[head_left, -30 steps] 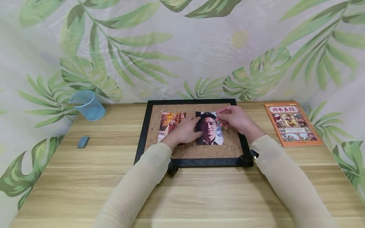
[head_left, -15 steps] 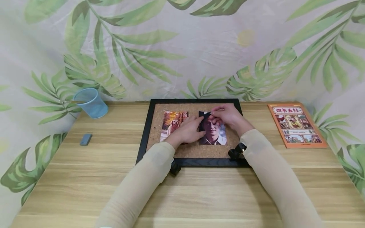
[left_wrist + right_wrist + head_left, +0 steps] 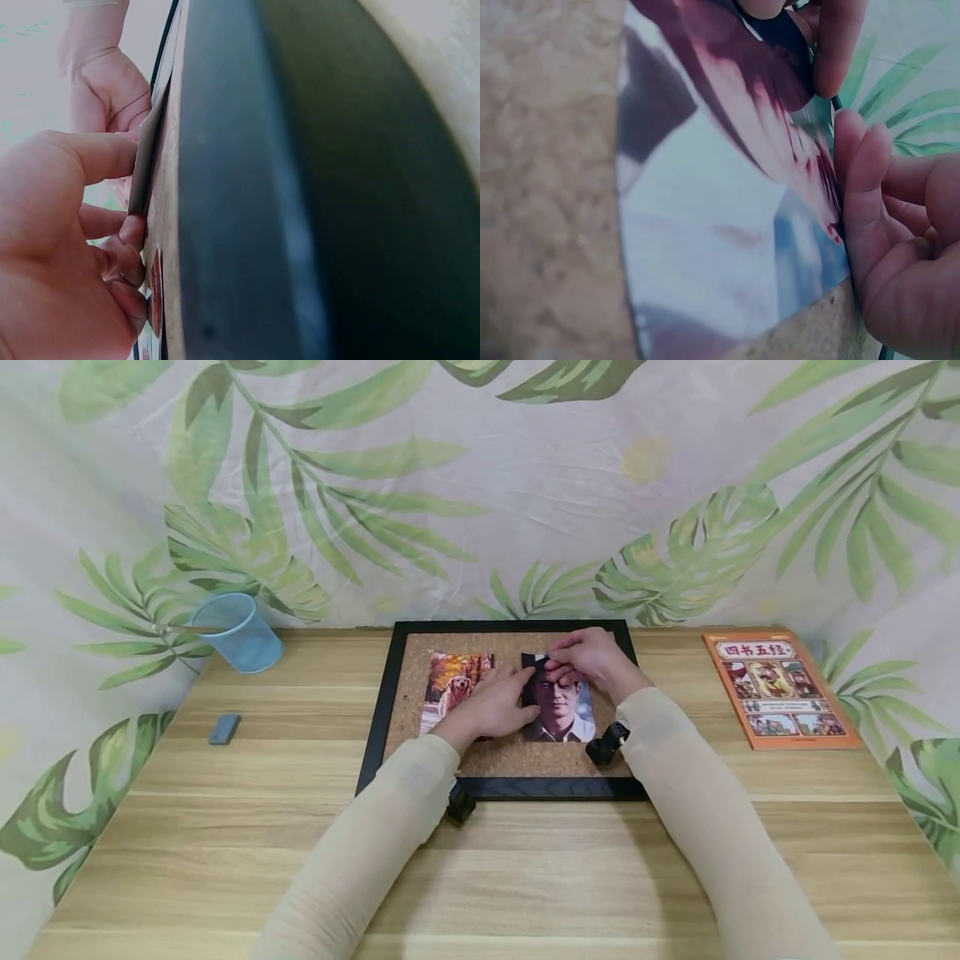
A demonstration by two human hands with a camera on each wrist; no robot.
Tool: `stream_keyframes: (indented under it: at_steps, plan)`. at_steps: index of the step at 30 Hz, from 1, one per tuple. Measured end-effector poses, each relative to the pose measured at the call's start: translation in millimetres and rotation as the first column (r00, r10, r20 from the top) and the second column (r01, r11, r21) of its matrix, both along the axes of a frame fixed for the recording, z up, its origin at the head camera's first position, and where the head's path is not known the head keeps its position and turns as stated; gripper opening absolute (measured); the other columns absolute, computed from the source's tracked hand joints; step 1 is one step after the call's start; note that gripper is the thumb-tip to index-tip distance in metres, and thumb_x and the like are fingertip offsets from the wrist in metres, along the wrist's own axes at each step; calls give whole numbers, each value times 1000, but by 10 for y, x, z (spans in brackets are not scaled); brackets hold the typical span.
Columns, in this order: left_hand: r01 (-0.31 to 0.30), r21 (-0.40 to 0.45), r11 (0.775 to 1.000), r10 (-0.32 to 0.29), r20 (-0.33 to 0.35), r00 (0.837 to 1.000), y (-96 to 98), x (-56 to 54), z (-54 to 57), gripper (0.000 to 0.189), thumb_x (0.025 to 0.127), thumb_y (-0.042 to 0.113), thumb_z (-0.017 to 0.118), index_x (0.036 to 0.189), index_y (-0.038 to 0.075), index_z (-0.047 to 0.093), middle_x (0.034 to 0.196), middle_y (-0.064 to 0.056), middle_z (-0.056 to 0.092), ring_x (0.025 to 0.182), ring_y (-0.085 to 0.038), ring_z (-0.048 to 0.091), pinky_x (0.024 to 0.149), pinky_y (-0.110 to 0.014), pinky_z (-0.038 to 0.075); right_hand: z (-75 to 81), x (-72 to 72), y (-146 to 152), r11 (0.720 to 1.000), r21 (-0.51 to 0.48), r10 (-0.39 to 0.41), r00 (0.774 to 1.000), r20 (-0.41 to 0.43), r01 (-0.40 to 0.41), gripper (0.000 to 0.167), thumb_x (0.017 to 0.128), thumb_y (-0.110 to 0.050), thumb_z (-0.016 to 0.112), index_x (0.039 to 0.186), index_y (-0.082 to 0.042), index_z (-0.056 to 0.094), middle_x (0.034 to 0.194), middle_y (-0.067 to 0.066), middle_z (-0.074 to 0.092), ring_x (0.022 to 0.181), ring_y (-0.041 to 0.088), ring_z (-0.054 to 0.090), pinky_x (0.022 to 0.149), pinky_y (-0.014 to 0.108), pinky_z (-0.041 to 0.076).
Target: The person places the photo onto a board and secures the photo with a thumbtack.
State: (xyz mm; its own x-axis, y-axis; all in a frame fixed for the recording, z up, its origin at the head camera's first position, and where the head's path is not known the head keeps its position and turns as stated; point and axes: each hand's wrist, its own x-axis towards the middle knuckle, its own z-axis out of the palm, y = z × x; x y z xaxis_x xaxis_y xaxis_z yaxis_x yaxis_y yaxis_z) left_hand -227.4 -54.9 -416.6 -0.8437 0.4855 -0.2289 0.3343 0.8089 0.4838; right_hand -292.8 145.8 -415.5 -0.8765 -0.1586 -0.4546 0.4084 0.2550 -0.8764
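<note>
A portrait photo (image 3: 558,706) lies on a cork board (image 3: 510,764) with a black frame. My left hand (image 3: 495,702) holds its left edge, thumb over the face and fingers at the border. In the left wrist view that edge of the photo (image 3: 146,161) stands up off the cork. My right hand (image 3: 592,660) is at the photo's top edge, fingers bent and fingertips close together. Seen from the right wrist, my right hand (image 3: 907,232) is right beside the curved photo (image 3: 727,217); I cannot tell what its fingertips hold. My left hand partly covers a dog photo (image 3: 450,685).
At the back left a blue mesh cup (image 3: 243,635) leans over with a thin stick in it. A small grey-blue block (image 3: 224,729) lies in front of it. An orange book (image 3: 780,689) rests at the right. A leaf-patterned cloth (image 3: 480,485) hangs behind the table.
My right hand has moved left along the photo's top, from its right corner toward the middle, and now shades the face. My left hand has stayed at the left edge.
</note>
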Motion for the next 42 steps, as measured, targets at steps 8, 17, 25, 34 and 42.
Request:
stream_keyframes:
  at_steps: [8, 17, 25, 34, 42]
  plan:
    - [-6, -6, 1000, 6, 4, 1000, -9, 6, -8, 76, 108, 36, 63, 170, 7, 31, 162, -21, 44, 152, -38, 41, 126, -53, 36, 31, -26, -80, 999, 0, -42, 998, 46, 42, 29, 109, 0, 58, 136, 9, 62, 76, 6, 75, 59, 15, 74, 57, 25, 61]
    - [-1, 2, 1000, 1, -15, 1000, -20, 9, -32, 76, 107, 35, 64, 170, 5, 32, 159, -21, 48, 149, -37, 43, 126, -51, 36, 38, -34, -47, 998, 63, -21, 997, 73, 16, 30, 110, -5, 59, 137, 6, 61, 70, 4, 74, 51, 10, 68, 51, 24, 56]
    - [-5, -2, 1000, 5, -8, 1000, -8, 6, -15, 76, 108, 35, 63, 170, 6, 31, 161, -21, 46, 152, -37, 41, 127, -51, 35, 14, -34, 1, 998, 66, -4, 999, 47, 1, 30, 110, -10, 61, 136, 5, 61, 66, 2, 70, 50, 10, 65, 50, 24, 56]
    - [-10, -17, 1000, 10, -17, 1000, -2, 0, -8, 76, 107, 36, 64, 170, 7, 32, 160, -20, 47, 150, -36, 43, 127, -51, 36, -35, -38, -45, 988, 149, 37, 999, -34, -32, 20, 107, -7, 62, 120, 8, 65, 61, 2, 68, 46, 9, 63, 48, 24, 54]
    - [-16, -10, 1000, 16, -27, 1000, 14, 10, -26, 76, 107, 35, 64, 170, 7, 33, 160, -21, 47, 151, -37, 42, 127, -51, 36, 1, -39, -42, 991, 137, 6, 1000, 8, -7, 20, 108, -8, 63, 122, 6, 64, 61, 2, 69, 46, 10, 64, 48, 24, 54]
